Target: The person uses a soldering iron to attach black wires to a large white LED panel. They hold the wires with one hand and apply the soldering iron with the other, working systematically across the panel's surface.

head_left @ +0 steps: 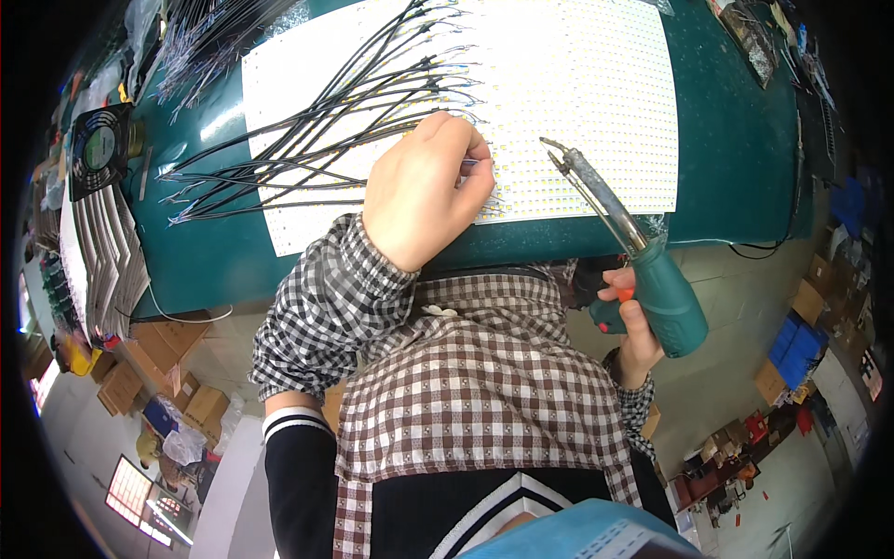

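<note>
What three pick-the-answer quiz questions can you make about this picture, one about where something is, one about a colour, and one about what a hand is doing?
1. Where is the small fan?
A. At the table's left edge
B. On the white sheet
C. In the right hand

2. What colour is the soldering iron handle?
A. Yellow
B. Teal green
C. White

3. What is the left hand doing?
A. Hanging open in the air
B. Holding the fan
C. Pressing a wire end onto the white LED sheet

Answers: 1 A, it sits beside the green table edge at left. 2 B, the handle in the right hand is teal green. 3 C, its fingers pinch down on the sheet.
</note>
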`<state>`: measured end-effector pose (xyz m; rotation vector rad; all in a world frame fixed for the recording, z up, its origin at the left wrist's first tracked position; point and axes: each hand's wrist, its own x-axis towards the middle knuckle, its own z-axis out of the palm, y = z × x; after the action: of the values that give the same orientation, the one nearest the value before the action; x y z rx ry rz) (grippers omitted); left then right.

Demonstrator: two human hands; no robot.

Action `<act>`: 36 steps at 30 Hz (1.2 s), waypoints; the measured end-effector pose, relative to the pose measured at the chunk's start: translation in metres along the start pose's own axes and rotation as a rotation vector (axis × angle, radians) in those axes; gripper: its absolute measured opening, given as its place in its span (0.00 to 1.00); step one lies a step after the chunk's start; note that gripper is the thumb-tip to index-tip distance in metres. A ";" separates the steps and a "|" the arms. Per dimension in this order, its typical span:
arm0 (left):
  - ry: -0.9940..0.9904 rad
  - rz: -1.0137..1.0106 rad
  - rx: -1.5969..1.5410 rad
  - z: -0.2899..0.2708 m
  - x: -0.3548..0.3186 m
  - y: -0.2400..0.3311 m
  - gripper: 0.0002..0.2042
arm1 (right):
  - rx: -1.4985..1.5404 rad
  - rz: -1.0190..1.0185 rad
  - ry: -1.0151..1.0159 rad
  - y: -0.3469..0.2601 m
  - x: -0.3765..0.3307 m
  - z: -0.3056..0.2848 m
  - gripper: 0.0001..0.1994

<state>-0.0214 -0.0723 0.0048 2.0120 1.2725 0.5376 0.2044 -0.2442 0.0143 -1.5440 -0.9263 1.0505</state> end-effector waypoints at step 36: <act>-0.037 0.020 0.019 -0.002 0.004 0.001 0.03 | -0.039 0.102 -0.170 0.013 -0.007 -0.007 0.10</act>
<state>-0.0200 -0.0681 0.0071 2.0430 1.2406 0.4980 0.2096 -0.2554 0.0041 -1.5651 -0.9972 1.2586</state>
